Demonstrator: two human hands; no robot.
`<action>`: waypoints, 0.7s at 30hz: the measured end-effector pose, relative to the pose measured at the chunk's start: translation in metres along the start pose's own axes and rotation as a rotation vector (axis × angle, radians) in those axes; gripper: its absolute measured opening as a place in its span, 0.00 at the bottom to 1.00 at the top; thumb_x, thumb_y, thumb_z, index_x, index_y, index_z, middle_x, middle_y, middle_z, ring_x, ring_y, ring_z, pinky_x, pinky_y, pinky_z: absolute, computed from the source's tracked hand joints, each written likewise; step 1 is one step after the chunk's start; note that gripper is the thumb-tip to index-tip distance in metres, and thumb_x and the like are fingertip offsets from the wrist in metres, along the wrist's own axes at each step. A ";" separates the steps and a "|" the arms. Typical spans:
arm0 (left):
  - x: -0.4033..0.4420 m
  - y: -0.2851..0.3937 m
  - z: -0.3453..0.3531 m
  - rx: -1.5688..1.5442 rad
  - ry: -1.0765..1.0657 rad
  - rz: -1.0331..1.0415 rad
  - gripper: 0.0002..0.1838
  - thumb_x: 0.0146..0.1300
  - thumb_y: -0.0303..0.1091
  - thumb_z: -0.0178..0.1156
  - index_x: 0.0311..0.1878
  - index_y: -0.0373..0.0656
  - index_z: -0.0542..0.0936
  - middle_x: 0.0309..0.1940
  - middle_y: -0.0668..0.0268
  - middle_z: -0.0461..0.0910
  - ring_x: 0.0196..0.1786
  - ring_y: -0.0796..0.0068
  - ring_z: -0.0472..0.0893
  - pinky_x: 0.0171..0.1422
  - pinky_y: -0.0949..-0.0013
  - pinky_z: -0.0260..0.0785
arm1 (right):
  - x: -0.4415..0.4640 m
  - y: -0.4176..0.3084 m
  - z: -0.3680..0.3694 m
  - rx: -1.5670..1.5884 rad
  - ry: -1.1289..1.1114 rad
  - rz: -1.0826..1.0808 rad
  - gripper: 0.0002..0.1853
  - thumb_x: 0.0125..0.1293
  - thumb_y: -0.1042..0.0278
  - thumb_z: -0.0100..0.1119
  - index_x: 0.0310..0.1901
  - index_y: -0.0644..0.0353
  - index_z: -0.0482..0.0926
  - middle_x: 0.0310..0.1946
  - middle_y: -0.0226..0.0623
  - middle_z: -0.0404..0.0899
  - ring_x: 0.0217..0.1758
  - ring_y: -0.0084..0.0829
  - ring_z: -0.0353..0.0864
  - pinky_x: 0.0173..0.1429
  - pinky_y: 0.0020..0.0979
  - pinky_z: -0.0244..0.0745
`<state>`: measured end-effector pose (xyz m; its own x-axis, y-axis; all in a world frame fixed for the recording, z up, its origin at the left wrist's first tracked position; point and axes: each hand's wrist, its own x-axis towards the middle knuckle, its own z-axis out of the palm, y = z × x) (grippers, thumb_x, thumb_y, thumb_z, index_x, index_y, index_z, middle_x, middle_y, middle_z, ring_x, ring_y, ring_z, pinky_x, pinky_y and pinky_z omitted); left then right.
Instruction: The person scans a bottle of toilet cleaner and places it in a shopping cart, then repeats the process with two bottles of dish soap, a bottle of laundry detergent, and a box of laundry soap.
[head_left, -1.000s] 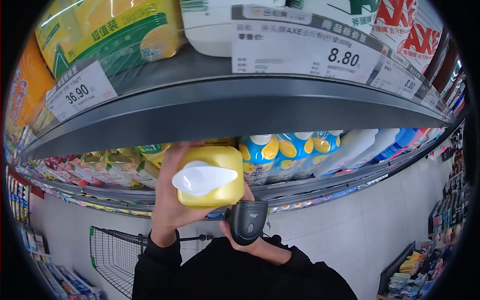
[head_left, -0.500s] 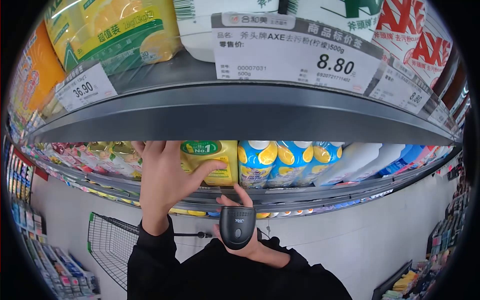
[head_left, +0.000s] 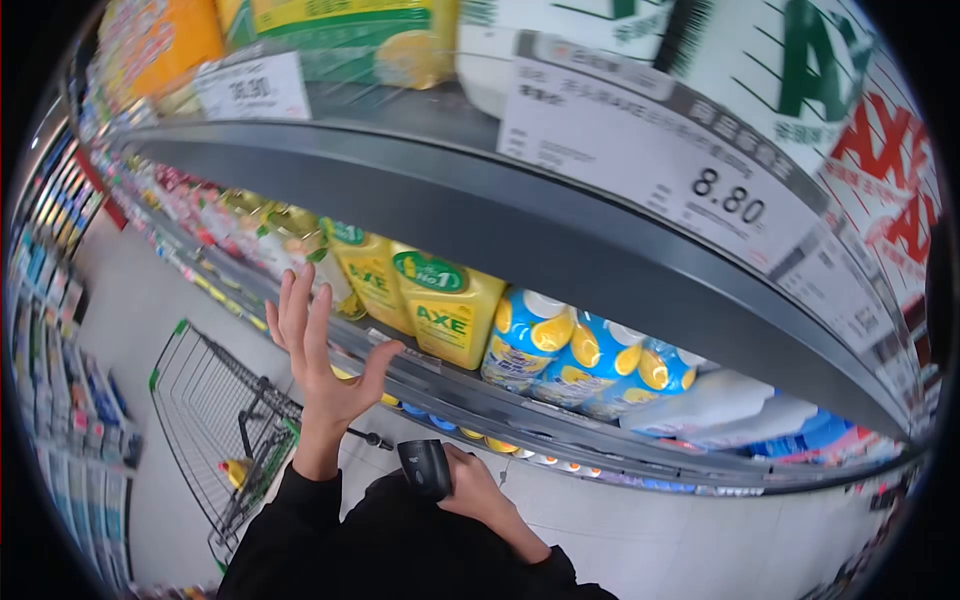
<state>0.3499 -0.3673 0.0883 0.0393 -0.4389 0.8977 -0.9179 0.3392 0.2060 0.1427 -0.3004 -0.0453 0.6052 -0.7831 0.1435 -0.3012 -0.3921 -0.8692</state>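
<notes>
While right grip point(head_left: 475, 487) is clasping a black plastic scanner point(head_left: 424, 469), empty, spread left grip point(head_left: 332, 382) is hovering by the grey shelf point(head_left: 470, 386), where yellow plastic bottles point(head_left: 425, 300) are standing: likely heavy, best side-held.

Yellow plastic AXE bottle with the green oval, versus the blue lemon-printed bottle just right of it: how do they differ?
The yellow plastic AXE bottle carries green lettering; the blue lemon-printed bottle shows lemon pictures.
The yellow one looks broader and boxier, the blue one narrower and rounder.
The blue one's white top shows, while the yellow one shows no white top.
Both stand on the dark grey lower shelf.
</notes>
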 end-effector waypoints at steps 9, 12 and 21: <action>-0.178 -0.069 -0.122 0.522 -1.189 -1.065 0.47 0.50 0.51 0.71 0.72 0.53 0.61 0.73 0.45 0.53 0.77 0.45 0.49 0.75 0.36 0.41 | -0.089 0.269 0.120 -0.307 -0.561 0.592 0.28 0.50 0.50 0.64 0.48 0.63 0.79 0.44 0.58 0.82 0.50 0.53 0.81 0.53 0.47 0.77; -0.293 -0.107 -0.174 0.636 -0.957 -1.258 0.50 0.46 0.57 0.72 0.73 0.53 0.61 0.75 0.46 0.50 0.77 0.44 0.50 0.73 0.30 0.41 | -0.173 0.354 0.116 -0.265 -0.601 0.738 0.19 0.53 0.61 0.57 0.45 0.61 0.81 0.45 0.49 0.83 0.50 0.50 0.82 0.53 0.45 0.77; -0.349 -0.105 -0.252 0.440 -0.997 -1.170 0.35 0.53 0.50 0.69 0.62 0.44 0.71 0.58 0.50 0.75 0.54 0.48 0.79 0.55 0.52 0.72 | -0.289 0.328 0.078 0.493 0.095 1.206 0.32 0.54 0.74 0.65 0.63 0.52 0.72 0.32 0.40 0.80 0.22 0.31 0.74 0.24 0.29 0.74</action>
<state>0.5318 -0.0397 -0.1488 0.6710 -0.6761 -0.3044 -0.6131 -0.7368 0.2851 -0.0737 -0.1650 -0.4092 0.0853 -0.5539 -0.8282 -0.3023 0.7776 -0.5513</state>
